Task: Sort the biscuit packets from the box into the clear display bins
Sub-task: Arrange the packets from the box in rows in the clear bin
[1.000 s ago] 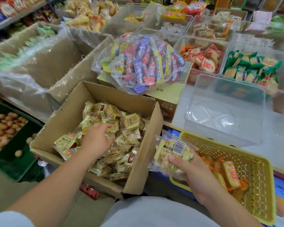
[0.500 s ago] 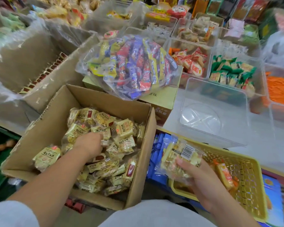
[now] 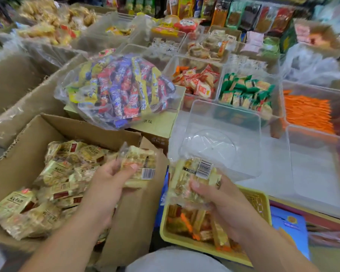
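Observation:
An open cardboard box [image 3: 24, 154] at the lower left holds several yellow biscuit packets [image 3: 67, 173]. My left hand [image 3: 108, 185] grips one biscuit packet [image 3: 139, 163] lifted above the box's right wall. My right hand [image 3: 222, 201] holds a stack of biscuit packets [image 3: 192, 177] with a barcode facing up, just in front of an empty clear display bin [image 3: 224, 138]. The two hands are close together, the packets a little apart.
A yellow plastic basket [image 3: 257, 203] with orange snacks sits under my right hand. A clear bag of colourful sweets [image 3: 116, 89] lies on a carton behind the box. Clear bins of red [image 3: 196, 81], green [image 3: 245, 91] and orange snacks [image 3: 306, 110] stand behind and right.
My left hand has come up out of the box with a packet and moved right toward my right hand. My right hand's stack has risen toward the empty bin.

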A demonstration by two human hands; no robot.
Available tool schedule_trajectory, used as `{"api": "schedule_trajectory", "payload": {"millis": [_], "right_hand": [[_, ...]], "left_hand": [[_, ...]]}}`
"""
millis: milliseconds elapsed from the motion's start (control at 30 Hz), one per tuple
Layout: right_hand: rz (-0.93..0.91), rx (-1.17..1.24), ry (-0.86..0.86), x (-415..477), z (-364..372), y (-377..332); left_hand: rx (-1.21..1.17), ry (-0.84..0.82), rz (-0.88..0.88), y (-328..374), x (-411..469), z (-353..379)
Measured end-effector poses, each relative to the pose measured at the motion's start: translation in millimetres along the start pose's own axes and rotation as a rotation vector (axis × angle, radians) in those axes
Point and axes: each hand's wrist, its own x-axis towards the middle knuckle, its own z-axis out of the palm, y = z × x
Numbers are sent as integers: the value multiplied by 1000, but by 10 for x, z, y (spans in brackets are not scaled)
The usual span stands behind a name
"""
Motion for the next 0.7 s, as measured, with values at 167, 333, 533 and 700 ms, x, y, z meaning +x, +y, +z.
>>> {"api": "schedule_trajectory", "payload": {"millis": [167,333,533,700], "right_hand": [[-154,17,-3,-114,-344,-129],[-225,-8,-20,-204,-634,-86],[-174,33,-142,-173,-871,-76],[-556,-291,38,-113,-1070,-140]], "left_hand": [[-293,-182,-178,-210,-217,861],[-270,-284,-206,-336,-448,1302],[-342,-76,-254,-451,-532,1376],[-443,131,-251,-488,-491,1323]]}}
